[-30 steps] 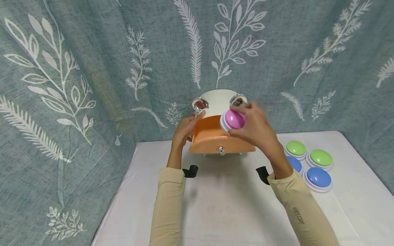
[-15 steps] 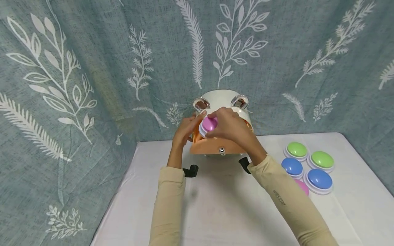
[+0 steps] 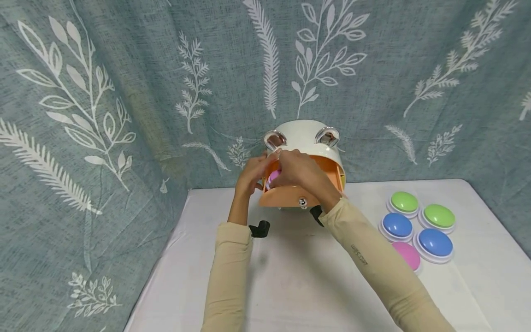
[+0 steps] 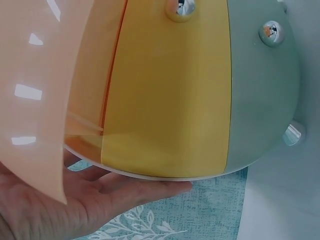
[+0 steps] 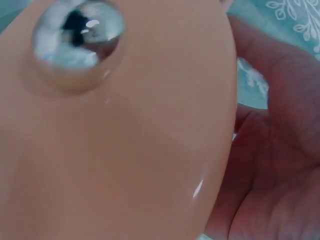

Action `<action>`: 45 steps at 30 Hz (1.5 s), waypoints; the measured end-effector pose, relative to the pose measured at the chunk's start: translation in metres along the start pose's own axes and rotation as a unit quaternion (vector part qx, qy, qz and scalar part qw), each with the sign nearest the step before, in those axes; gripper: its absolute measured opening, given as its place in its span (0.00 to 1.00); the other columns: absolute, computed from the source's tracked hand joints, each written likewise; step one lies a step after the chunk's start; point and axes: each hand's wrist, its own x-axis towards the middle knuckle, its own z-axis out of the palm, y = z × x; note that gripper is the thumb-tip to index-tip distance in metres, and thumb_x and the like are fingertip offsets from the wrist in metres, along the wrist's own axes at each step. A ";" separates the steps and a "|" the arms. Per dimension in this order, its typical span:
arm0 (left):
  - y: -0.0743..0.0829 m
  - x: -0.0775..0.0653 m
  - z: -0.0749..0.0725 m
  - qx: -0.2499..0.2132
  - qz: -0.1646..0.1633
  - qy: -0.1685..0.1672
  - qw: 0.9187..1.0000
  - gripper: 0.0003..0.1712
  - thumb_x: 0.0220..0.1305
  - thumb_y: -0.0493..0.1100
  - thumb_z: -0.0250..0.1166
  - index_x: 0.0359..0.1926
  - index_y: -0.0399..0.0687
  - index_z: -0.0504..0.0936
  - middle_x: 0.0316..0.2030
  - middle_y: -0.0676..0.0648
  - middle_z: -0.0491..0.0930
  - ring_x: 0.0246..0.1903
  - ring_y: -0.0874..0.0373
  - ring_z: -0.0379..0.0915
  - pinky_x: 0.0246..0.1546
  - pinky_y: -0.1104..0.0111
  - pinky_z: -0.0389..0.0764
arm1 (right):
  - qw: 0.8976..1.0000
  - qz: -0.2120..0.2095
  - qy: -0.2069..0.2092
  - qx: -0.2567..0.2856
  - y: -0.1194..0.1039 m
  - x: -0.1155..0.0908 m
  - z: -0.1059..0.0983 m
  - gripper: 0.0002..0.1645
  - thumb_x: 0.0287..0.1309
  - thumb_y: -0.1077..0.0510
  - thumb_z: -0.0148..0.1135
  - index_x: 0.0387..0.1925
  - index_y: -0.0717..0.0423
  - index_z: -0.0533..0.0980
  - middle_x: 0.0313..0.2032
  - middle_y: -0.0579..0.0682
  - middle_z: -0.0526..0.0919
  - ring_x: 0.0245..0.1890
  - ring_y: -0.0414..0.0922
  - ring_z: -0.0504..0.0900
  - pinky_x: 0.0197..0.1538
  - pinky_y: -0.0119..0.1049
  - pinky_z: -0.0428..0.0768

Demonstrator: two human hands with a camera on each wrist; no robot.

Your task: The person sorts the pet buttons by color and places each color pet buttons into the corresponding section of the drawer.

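Note:
A small white cabinet (image 3: 302, 131) with two silver rings stands at the back of the table. Its orange top drawer (image 3: 278, 197) is pulled out; below it, in the left wrist view, are a yellow drawer (image 4: 165, 100) and a green drawer (image 4: 262, 95) with shiny knobs. My right hand (image 3: 303, 173) reaches into the orange drawer and pinches a pink domed push light (image 3: 272, 177) at its left end, partly hidden by the fingers. My left hand (image 3: 250, 175) rests against the cabinet's left side, with straight fingers along it in the left wrist view.
On the table's right side lie green domed lights (image 3: 404, 201), blue domed lights (image 3: 435, 242) and another pink domed light (image 3: 407, 255), partly covered by my right sleeve. A patterned curtain (image 3: 224, 83) hangs close behind the cabinet.
My right hand has carried the pink light leftward and down into the orange drawer. The other pink light on the table has come into view. My left hand stays at the cabinet.

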 end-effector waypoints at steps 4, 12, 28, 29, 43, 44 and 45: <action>-0.001 0.001 0.004 -0.007 0.007 0.000 1.000 0.43 0.71 0.69 0.59 0.74 0.46 0.73 0.83 0.52 0.55 0.35 0.60 0.68 0.33 0.57 0.84 | 1.000 -0.018 -0.010 -0.017 0.001 0.000 -0.001 0.25 0.62 0.58 0.73 0.61 0.53 0.79 0.39 0.52 0.85 0.38 0.50 0.82 0.40 0.38 0.80; 0.001 0.003 0.007 0.006 0.002 0.002 1.000 0.45 0.65 0.76 0.61 0.69 0.49 0.80 0.77 0.49 0.69 0.41 0.53 0.77 0.23 0.65 0.83 | 0.997 -0.056 -0.022 -0.037 0.014 -0.005 -0.006 0.14 0.75 0.61 0.54 0.33 0.57 0.83 0.19 0.45 0.63 0.24 0.43 0.65 0.32 0.34 0.65; 0.003 0.005 0.011 0.011 -0.014 -0.022 1.000 0.58 0.65 0.77 0.59 0.85 0.59 0.49 0.74 0.39 0.70 0.39 0.54 0.76 0.24 0.65 0.85 | 0.987 -0.084 0.114 0.076 0.042 -0.049 -0.005 0.21 0.76 0.65 0.52 0.64 0.62 0.80 0.61 0.60 0.85 0.57 0.56 0.83 0.60 0.50 0.80; 0.003 0.006 0.011 0.009 -0.016 -0.018 1.000 0.58 0.64 0.77 0.60 0.85 0.59 0.49 0.72 0.37 0.71 0.37 0.54 0.75 0.24 0.65 0.85 | 0.985 -0.079 0.130 0.087 0.047 -0.057 -0.006 0.21 0.77 0.64 0.52 0.64 0.61 0.80 0.61 0.60 0.85 0.58 0.56 0.82 0.60 0.51 0.80; 0.000 0.005 0.006 -0.006 0.000 -0.012 1.000 0.55 0.66 0.75 0.60 0.83 0.57 0.53 0.84 0.58 0.51 0.60 0.48 0.74 0.17 0.69 0.75 | 0.981 0.055 0.176 0.055 0.179 -0.158 0.039 0.19 0.75 0.62 0.55 0.60 0.69 0.79 0.55 0.71 0.83 0.49 0.64 0.84 0.48 0.60 0.84; -0.001 0.004 0.005 -0.003 0.004 -0.011 1.000 0.55 0.66 0.75 0.60 0.83 0.57 0.54 0.84 0.58 0.50 0.63 0.48 0.73 0.17 0.69 0.74 | 0.982 0.057 0.171 0.046 0.189 -0.163 0.047 0.19 0.74 0.63 0.57 0.59 0.70 0.79 0.54 0.72 0.84 0.49 0.65 0.85 0.49 0.60 0.84; -0.001 0.004 0.003 -0.002 0.008 -0.010 1.000 0.54 0.67 0.76 0.59 0.83 0.57 0.53 0.84 0.58 0.50 0.68 0.47 0.71 0.17 0.69 0.75 | 0.983 0.061 0.168 0.035 0.197 -0.167 0.055 0.19 0.72 0.64 0.59 0.58 0.71 0.80 0.53 0.72 0.84 0.49 0.66 0.85 0.49 0.61 0.84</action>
